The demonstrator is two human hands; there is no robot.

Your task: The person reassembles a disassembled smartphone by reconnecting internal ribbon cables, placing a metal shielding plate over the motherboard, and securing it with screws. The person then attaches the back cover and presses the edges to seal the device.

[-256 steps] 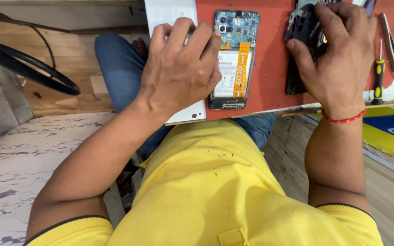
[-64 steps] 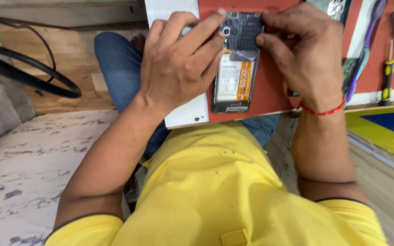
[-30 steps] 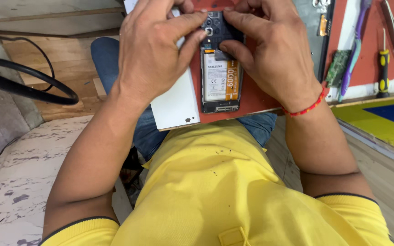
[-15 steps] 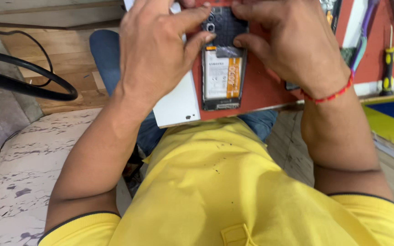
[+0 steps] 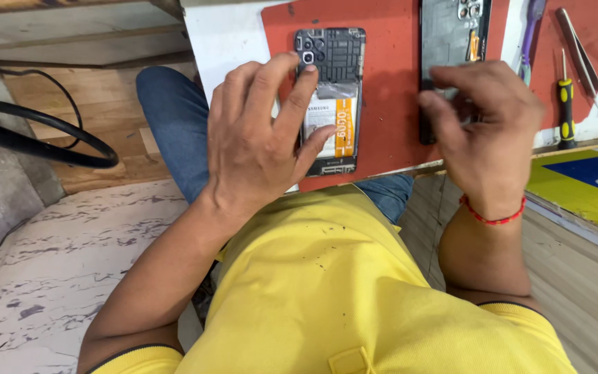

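Opened phone (image 5: 331, 97), its back off and battery showing, lies face down on the red mat (image 5: 389, 83) covering the tabletop. Left hand (image 5: 257, 138) rests on the phone's left edge, fingers spread, index tip near the camera. Right of the phone, the right hand (image 5: 486, 131) pinches the dark back cover (image 5: 448, 48). Farther right of the phone lies a yellow-handled screwdriver (image 5: 565, 104).
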